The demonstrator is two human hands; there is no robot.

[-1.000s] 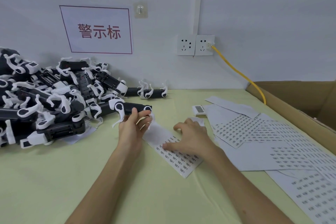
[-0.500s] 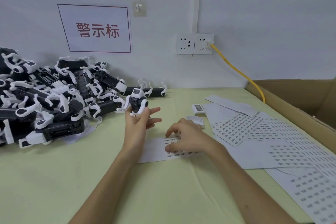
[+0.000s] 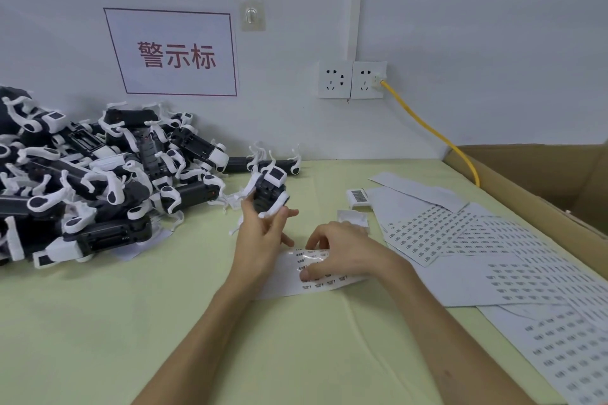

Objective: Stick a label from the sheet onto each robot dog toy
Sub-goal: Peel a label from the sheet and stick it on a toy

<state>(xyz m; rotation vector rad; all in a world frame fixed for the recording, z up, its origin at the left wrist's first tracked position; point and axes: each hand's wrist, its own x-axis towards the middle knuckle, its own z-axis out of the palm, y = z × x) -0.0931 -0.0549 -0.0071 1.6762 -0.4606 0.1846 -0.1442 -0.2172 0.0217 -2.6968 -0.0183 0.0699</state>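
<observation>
Fingers (image 3: 263, 212) of my left hand (image 3: 260, 240) pinch one toy (image 3: 270, 191), held upright off the table (image 3: 98, 322), white end up, its white legs sticking out past my fingertips. Right hand (image 3: 342, 253) rests on the sheet (image 3: 289, 276), fingers curled down onto its printed rows, thumb tip pressed on the paper near the labels; whether a label is lifted, cannot tell. Sheet lies flat on table, directly below the held toy, between my two wrists, glare across its upper part. Pile (image 3: 82, 181) of black-and-white toys sits at left against the wall. More sheets (image 3: 477, 240) spread overlapping at right, beside a cardboard box (image 3: 543, 194). Yellow cable (image 3: 427, 128) runs from wall socket (image 3: 368, 79) behind the box.
</observation>
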